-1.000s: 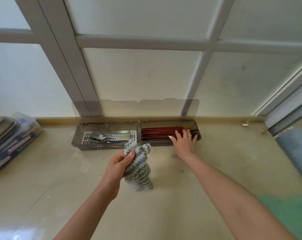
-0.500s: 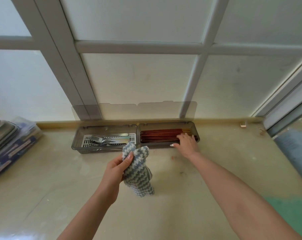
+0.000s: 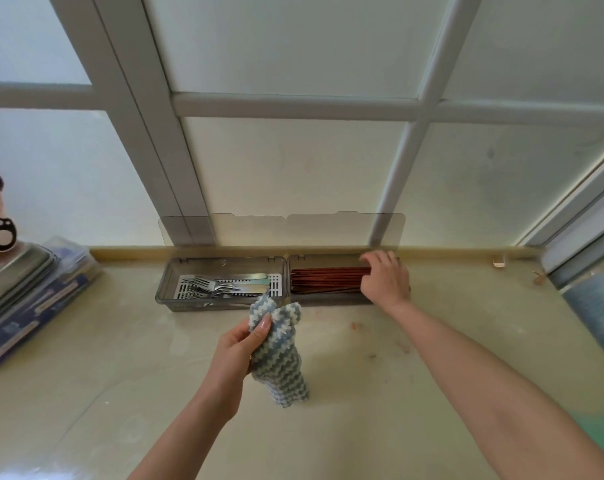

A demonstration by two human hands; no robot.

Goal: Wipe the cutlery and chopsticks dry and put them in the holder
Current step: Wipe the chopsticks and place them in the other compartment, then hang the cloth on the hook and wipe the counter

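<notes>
Your left grip [image 3: 238, 355] is closed round a blue and white cloth [image 3: 281, 362]. Your thumb presses on the top part of the cloth. The rest of it hangs down toward the table [image 3: 362, 410]. This grip is in front of the holder [image 3: 224, 262], near its middle, and does not touch it.

Your right grip [image 3: 385, 278] lies on the right end of the chopsticks [image 3: 328, 280]. Its fingers bend down over them. You cannot tell if it holds the chopsticks or just rests on them.

The holder is a gray box with two parts. It sits at the back of the table by the window [image 3: 293, 168]. Its clear lid [image 3: 283, 230] stands open and leans on the window. The red-brown chopsticks lie flat in the right part. The forks [image 3: 210, 285] lie in the left part, on a white grid.

Far left on the table is a pile of flat boxes [image 3: 34, 299] with a metal tray [image 3: 13, 268] on top.
</notes>
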